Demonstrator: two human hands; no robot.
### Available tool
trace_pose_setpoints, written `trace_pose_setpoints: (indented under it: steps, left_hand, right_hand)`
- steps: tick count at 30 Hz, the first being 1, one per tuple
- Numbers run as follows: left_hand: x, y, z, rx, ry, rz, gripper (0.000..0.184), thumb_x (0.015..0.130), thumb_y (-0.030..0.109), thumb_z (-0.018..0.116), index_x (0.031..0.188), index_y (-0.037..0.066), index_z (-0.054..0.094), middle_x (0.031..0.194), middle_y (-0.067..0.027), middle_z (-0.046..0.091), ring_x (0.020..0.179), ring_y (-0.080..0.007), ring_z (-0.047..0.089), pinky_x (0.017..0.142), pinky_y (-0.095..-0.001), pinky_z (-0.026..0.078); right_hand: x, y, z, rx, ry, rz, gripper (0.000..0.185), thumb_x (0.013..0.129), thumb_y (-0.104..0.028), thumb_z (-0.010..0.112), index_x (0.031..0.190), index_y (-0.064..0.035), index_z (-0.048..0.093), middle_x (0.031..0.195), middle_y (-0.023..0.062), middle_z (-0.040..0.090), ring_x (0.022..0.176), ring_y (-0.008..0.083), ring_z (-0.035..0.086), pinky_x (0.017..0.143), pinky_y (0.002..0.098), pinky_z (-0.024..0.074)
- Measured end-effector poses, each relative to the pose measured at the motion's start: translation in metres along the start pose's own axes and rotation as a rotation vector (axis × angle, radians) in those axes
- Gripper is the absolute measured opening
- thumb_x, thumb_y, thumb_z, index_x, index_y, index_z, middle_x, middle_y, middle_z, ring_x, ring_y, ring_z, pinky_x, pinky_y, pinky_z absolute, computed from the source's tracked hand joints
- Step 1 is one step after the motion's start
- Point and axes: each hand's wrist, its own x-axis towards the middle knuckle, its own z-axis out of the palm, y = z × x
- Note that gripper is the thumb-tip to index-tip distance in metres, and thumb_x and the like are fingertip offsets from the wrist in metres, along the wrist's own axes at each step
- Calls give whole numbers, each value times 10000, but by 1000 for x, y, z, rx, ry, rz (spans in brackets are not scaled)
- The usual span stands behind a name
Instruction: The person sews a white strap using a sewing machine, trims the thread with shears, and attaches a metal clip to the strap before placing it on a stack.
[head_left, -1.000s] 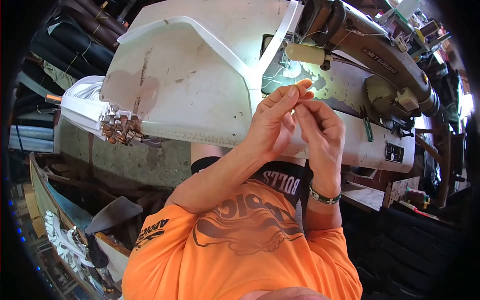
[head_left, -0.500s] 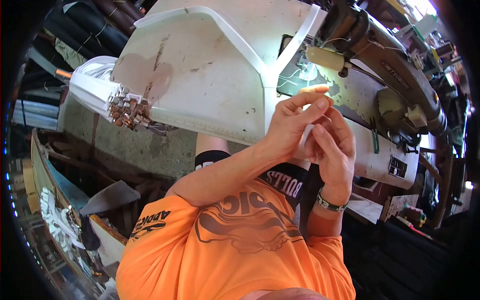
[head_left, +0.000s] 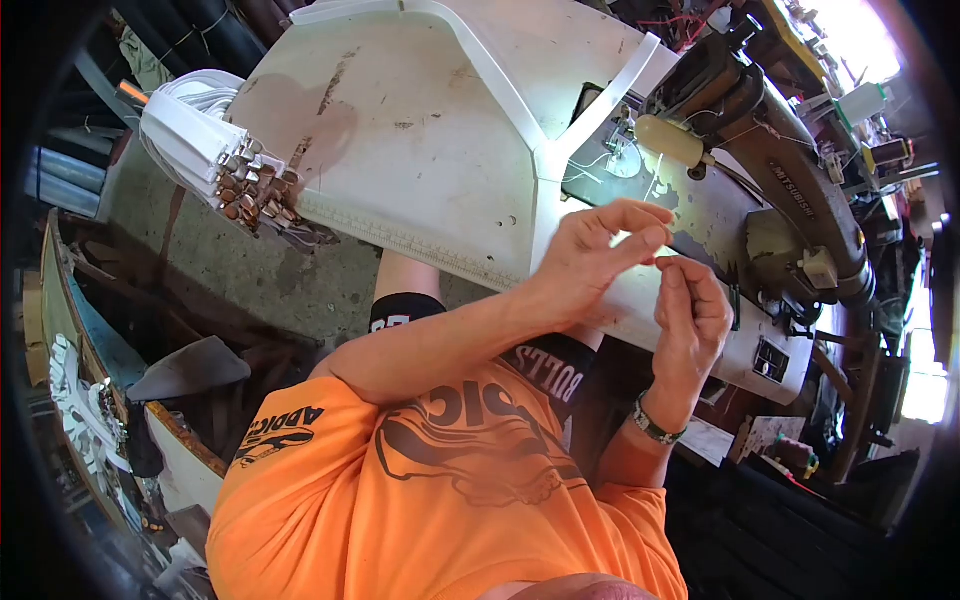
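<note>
Over the sewing table's front edge (head_left: 440, 140): left hand (head_left: 592, 262) and right hand (head_left: 695, 315) raised near each other, fingertips just apart or barely touching; cannot tell which.
Left hand: thumb and index finger extended, a gap between them nearer the knuckles; blurred at the tips, so cannot tell whether they pinch anything.
Right hand: fingers curled in, thumb pressed to index finger; anything held is too fine to make out.
White strip, Y-joined (head_left: 548, 160): on the table, one arm reaching toward the needle plate of the Mitsubishi sewing machine (head_left: 805, 190); its stem runs to the front edge beside the left wrist.
Risk, stem: could be dragged askew if the left forearm drops or sweeps across it.
Risk, loose white threads (head_left: 590, 164): might snag or tangle by the needle plate if the strip shifts; cause would be their lying slack.
Risk, metal-ended strip bundle (head_left: 188, 125): overhangs the table's left end; a jolt could tip it off.
Change, hands: 0.5 s ago they overlapped in view; now drawn apart, right hand lower.
Change, green snips: plain then beside the right hand, now mostly hidden behind it.
Change, strip: same lay on the table; framing has shifted.
</note>
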Motion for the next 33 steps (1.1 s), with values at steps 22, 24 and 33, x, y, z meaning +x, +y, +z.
trace_pose_setpoints:
  steps: [22, 24, 33]
  left_hand:
    - [148, 51, -86, 1948, -309, 257, 686, 762, 480, 849, 1302, 92, 681, 1368, -111, 626, 1313, -322, 496, 1137, -439, 400]
    - [145, 45, -91, 1828, -276, 339, 538, 789, 435, 829, 1183, 90, 704, 1283, -106, 642, 1238, -317, 515, 1083, -445, 421]
    - [145, 57, -56, 1465, -367, 314, 448, 783, 430, 830, 942, 15, 775, 875, -186, 761, 884, -378, 711, 859, -460, 537]
  right_hand:
    - [125, 66, 9, -453, 17, -719, 147, 859, -86, 783, 1002, -71, 755, 589, 38, 369, 496, 149, 371, 489, 312, 369]
    - [123, 68, 12, -524, 59, -754, 151, 863, -95, 786, 1009, -75, 754, 587, 39, 385, 495, 146, 378, 487, 314, 375]
    - [125, 85, 21, -539, 114, -757, 162, 844, -123, 846, 985, -69, 788, 593, -20, 490, 532, 72, 472, 502, 255, 416]
